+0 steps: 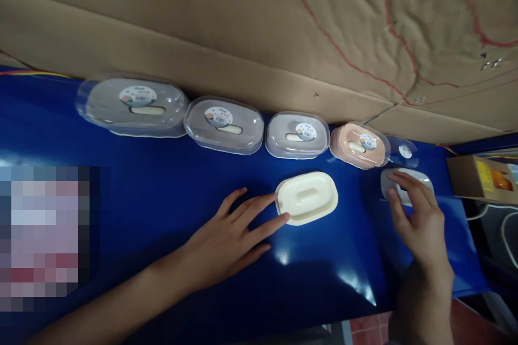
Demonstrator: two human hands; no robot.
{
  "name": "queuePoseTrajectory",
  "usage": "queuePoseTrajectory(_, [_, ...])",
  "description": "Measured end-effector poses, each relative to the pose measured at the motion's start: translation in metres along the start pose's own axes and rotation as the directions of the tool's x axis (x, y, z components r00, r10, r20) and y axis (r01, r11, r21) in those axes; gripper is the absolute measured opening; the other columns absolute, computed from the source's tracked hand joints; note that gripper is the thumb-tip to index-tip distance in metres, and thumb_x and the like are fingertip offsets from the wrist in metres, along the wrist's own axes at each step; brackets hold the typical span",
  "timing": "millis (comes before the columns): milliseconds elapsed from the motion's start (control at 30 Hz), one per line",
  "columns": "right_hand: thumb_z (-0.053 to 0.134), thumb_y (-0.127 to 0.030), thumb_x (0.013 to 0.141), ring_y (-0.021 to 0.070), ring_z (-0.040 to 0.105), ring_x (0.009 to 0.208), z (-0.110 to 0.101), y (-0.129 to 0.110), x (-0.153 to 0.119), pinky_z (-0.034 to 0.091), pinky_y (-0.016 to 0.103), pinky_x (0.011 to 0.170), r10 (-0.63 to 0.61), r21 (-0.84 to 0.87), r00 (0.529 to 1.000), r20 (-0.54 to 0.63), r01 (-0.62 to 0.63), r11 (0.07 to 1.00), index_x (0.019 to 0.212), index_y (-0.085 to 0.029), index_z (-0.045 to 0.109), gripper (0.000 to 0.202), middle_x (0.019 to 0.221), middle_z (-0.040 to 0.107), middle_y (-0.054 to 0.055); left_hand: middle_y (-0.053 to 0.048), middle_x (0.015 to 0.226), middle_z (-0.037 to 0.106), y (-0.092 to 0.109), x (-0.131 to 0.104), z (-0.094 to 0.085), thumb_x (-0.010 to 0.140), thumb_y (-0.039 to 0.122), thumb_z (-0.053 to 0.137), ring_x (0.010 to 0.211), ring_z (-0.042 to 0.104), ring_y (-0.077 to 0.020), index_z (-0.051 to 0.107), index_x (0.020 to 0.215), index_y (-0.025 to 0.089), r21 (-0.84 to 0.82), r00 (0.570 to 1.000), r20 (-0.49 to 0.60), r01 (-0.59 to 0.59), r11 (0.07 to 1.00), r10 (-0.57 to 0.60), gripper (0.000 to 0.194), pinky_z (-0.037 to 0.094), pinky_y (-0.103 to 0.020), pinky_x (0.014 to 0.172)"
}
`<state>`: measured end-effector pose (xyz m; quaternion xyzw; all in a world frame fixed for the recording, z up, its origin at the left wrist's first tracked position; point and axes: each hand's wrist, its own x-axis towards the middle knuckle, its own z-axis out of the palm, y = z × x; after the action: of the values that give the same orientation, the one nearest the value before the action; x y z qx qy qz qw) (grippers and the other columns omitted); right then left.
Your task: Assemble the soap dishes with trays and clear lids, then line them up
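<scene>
A cream oval tray with a raised bar in its middle lies on the blue table. My left hand has its fingers spread, two fingertips at the tray's left end. Farther right, my right hand is over a pale grey oval piece, thumb and fingers bent at its left part; the hand hides some of it. Whether it grips the piece, I cannot tell. Just behind that piece lies a clear lid with a round label.
Along the back stand lidded oval boxes: a large grey one, two smaller grey ones, and a peach one. Brown paper covers the wall. A cardboard box stands at right. The left foreground is pixelated.
</scene>
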<state>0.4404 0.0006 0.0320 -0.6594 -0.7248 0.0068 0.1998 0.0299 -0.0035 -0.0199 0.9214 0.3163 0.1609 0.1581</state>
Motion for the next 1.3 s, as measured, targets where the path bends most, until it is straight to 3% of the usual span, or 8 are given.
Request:
queuePoseTrajectory(167, [0.057,-0.049,0.107,0.0375,0.067,0.132,0.007,0.010,0.004,0.056,0.062,0.108,0.101,-0.024,0.993,0.066,-0.100,0.995,0.142,-0.027,0.066,0.043,0.143,0.069,0.013,-0.019,0.157,0.054,0.001,0.001,-0.002,0.110,0.028,0.054,0.138,0.059,-0.0334,0.054,0.154,0.025,-0.008,1.000,0.017,0.001,1.000,-0.001,0.044,0.039,-0.064,0.121])
queuePoseTrajectory(267, [0.062,-0.044,0.105,0.0356,0.063,0.139,0.004,-0.005,-0.002,0.056,0.057,0.111,-0.014,0.122,0.989,0.146,-0.004,0.992,0.143,-0.030,0.065,0.041,0.153,0.063,0.011,-0.019,0.157,0.054,0.001,0.001,-0.002,0.109,0.027,0.055,0.141,0.058,-0.0340,0.059,0.145,0.026,-0.029,1.000,0.002,0.003,1.000,-0.003,0.036,0.039,-0.065,0.120])
queuePoseTrajectory(400, [0.074,-0.042,0.099,0.0384,0.053,0.150,-0.001,-0.017,-0.008,0.046,0.061,0.121,-0.138,0.190,0.978,0.157,0.107,0.976,0.149,-0.035,0.060,0.052,0.163,0.054,0.010,-0.021,0.159,0.051,0.000,0.000,-0.002,0.106,0.029,0.061,0.144,0.054,-0.0358,0.063,0.126,0.022,-0.049,0.999,-0.036,0.014,0.999,-0.015,0.021,0.038,-0.063,0.121])
queuePoseTrajectory(533, [0.073,-0.065,0.095,0.0472,0.033,0.161,0.007,-0.004,-0.008,0.033,0.073,0.124,-0.105,0.024,0.962,0.252,0.102,0.994,0.165,-0.032,0.041,0.084,0.176,0.032,0.017,-0.022,0.161,0.050,0.000,-0.001,-0.001,0.103,0.033,0.065,0.150,0.047,-0.0390,0.061,0.116,0.020,-0.067,0.996,-0.061,0.065,0.996,-0.069,0.018,0.033,-0.063,0.123])
queuePoseTrajectory(667, [0.076,-0.064,0.093,0.0427,0.051,0.151,0.014,0.002,-0.005,0.040,0.067,0.122,-0.133,0.039,0.963,0.236,0.127,0.991,0.161,-0.033,0.048,0.080,0.165,0.050,0.015,-0.019,0.159,0.056,0.001,-0.001,-0.001,0.103,0.034,0.065,0.150,0.050,-0.0362,0.060,0.110,0.019,-0.101,0.993,-0.070,0.086,0.991,-0.094,0.017,0.024,-0.058,0.128])
queuePoseTrajectory(800, [0.083,-0.056,0.090,0.0412,0.056,0.145,0.013,-0.027,-0.007,0.049,0.061,0.116,-0.261,0.200,0.946,0.190,0.223,0.954,0.156,-0.032,0.054,0.076,0.162,0.053,0.016,-0.017,0.151,0.064,0.000,0.000,-0.001,0.104,0.041,0.068,0.143,0.057,-0.0332,0.061,0.124,0.019,-0.117,0.995,-0.074,0.056,0.992,-0.065,0.031,0.022,-0.056,0.129])
queuePoseTrajectory(1000, [0.083,-0.055,0.090,0.0418,0.056,0.145,0.028,-0.086,-0.020,0.048,0.061,0.111,-0.504,0.202,0.827,0.250,0.465,0.862,0.155,-0.023,0.052,0.079,0.161,0.056,0.022,-0.020,0.142,0.068,0.003,0.002,0.001,0.105,0.053,0.065,0.135,0.061,-0.0345,0.040,0.161,0.008,-0.079,0.995,-0.080,0.058,0.995,-0.064,0.076,0.022,-0.056,0.127])
queuePoseTrajectory(1300, [0.071,-0.060,0.097,0.0394,0.053,0.148,0.041,-0.118,-0.029,0.042,0.058,0.114,-0.607,0.165,0.746,0.276,0.585,0.794,0.151,-0.020,0.057,0.068,0.162,0.055,0.023,-0.020,0.138,0.069,0.016,0.003,0.009,0.102,0.053,0.068,0.133,0.061,-0.0363,0.030,0.167,0.007,-0.097,0.994,-0.047,0.093,0.991,-0.098,0.088,0.024,-0.060,0.127])
